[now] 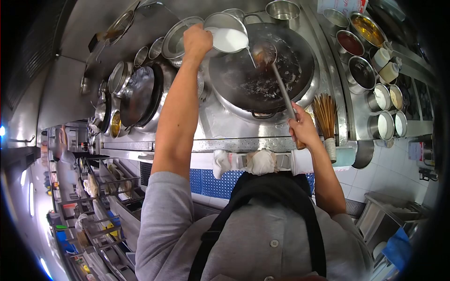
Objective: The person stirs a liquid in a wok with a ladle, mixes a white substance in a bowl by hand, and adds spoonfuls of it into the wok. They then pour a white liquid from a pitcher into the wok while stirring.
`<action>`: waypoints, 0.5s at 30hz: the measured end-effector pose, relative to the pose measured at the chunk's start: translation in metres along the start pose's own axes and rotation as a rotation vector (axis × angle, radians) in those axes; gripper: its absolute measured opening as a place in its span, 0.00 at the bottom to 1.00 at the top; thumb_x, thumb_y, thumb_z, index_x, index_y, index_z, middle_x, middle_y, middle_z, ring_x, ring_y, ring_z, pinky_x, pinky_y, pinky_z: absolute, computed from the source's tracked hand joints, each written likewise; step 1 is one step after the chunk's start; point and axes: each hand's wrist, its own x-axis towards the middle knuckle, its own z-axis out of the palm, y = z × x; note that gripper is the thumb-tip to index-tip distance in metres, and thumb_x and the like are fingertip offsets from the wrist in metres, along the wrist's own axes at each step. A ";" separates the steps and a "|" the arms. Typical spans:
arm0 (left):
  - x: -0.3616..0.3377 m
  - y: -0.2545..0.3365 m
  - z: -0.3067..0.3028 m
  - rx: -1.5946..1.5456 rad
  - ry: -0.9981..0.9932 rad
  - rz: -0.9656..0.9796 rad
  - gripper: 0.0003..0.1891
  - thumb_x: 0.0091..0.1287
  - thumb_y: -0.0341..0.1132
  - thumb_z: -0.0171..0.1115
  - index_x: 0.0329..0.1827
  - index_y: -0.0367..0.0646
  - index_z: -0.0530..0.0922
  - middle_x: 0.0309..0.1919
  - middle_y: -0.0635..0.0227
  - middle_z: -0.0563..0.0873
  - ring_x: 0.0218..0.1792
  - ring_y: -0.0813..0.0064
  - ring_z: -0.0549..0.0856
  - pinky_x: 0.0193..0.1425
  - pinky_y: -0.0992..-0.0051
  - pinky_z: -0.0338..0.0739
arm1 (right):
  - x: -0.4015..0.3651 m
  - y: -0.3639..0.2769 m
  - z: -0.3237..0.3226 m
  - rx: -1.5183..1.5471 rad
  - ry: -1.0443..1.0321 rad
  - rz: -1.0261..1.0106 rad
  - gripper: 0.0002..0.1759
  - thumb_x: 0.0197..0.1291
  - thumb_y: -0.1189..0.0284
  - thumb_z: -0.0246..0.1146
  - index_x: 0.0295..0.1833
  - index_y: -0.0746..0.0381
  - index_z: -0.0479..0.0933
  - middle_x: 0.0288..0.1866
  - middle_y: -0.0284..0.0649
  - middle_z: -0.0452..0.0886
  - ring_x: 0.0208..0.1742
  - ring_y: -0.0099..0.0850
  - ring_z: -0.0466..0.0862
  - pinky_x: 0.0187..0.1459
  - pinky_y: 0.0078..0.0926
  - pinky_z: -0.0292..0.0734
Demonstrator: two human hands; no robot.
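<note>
My left hand (198,43) is closed on the rim of a round steel container (216,20), tilted over the wok's left side. White liquid (229,40) fills its lower part, and a thin white stream runs off the lip towards the wok. Below it, the large dark wok (232,77) holds bubbling dark liquid on the stove. My right hand (304,126) wraps round the wooden end of a long-handled ladle (284,89). The ladle's bowl (265,52) is over the wok near the stream, partly blurred by steam. A bamboo wok brush (325,114) lies just right of my right hand.
Steel pots of sauces (362,75) and tubs of white powder (386,125) line the right shelf. A second wok (138,96) and several steel bowls (121,77) stand on the left. White cloths (261,162) hang along the front rail. Metal racks (105,196) stand behind on the left.
</note>
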 end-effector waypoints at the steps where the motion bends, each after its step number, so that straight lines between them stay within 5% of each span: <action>1: 0.002 -0.003 0.003 -0.003 -0.007 -0.011 0.13 0.63 0.37 0.60 0.40 0.34 0.83 0.34 0.47 0.89 0.44 0.48 0.89 0.56 0.59 0.81 | 0.000 -0.004 0.000 0.252 -0.078 0.158 0.39 0.63 0.79 0.62 0.81 0.63 0.60 0.37 0.42 0.83 0.25 0.25 0.80 0.19 0.28 0.75; 2: 0.004 -0.006 0.006 -0.007 -0.014 -0.022 0.13 0.64 0.38 0.60 0.39 0.35 0.82 0.29 0.51 0.89 0.42 0.51 0.90 0.55 0.59 0.81 | -0.001 -0.004 -0.004 0.574 -0.119 0.231 0.39 0.64 0.80 0.62 0.80 0.62 0.61 0.38 0.41 0.82 0.23 0.23 0.77 0.17 0.25 0.73; 6: 0.001 0.001 -0.003 -0.117 -0.074 -0.074 0.13 0.64 0.39 0.60 0.39 0.35 0.82 0.22 0.56 0.88 0.39 0.53 0.91 0.54 0.60 0.81 | -0.017 -0.010 -0.043 0.644 -0.193 0.312 0.38 0.64 0.81 0.61 0.80 0.62 0.61 0.38 0.41 0.82 0.22 0.22 0.76 0.16 0.23 0.71; 9: 0.004 0.000 -0.002 -0.099 -0.061 -0.083 0.13 0.64 0.39 0.60 0.37 0.35 0.82 0.21 0.57 0.88 0.39 0.54 0.91 0.53 0.61 0.81 | -0.039 -0.033 -0.063 0.270 -0.152 0.219 0.38 0.64 0.80 0.62 0.80 0.63 0.61 0.40 0.44 0.83 0.22 0.21 0.76 0.18 0.24 0.73; 12: 0.004 0.000 -0.007 -0.014 -0.068 -0.039 0.14 0.66 0.38 0.59 0.40 0.33 0.83 0.24 0.54 0.89 0.41 0.52 0.91 0.56 0.62 0.82 | -0.057 -0.069 -0.055 -0.306 -0.058 0.178 0.39 0.64 0.79 0.61 0.81 0.64 0.60 0.45 0.53 0.84 0.29 0.32 0.84 0.30 0.34 0.81; 15: 0.003 0.000 -0.013 -0.003 -0.056 -0.025 0.15 0.66 0.38 0.58 0.41 0.32 0.83 0.25 0.54 0.89 0.42 0.52 0.91 0.56 0.62 0.82 | -0.050 -0.035 -0.033 -0.697 0.187 -0.213 0.38 0.64 0.79 0.59 0.81 0.64 0.60 0.49 0.61 0.83 0.42 0.46 0.87 0.47 0.40 0.81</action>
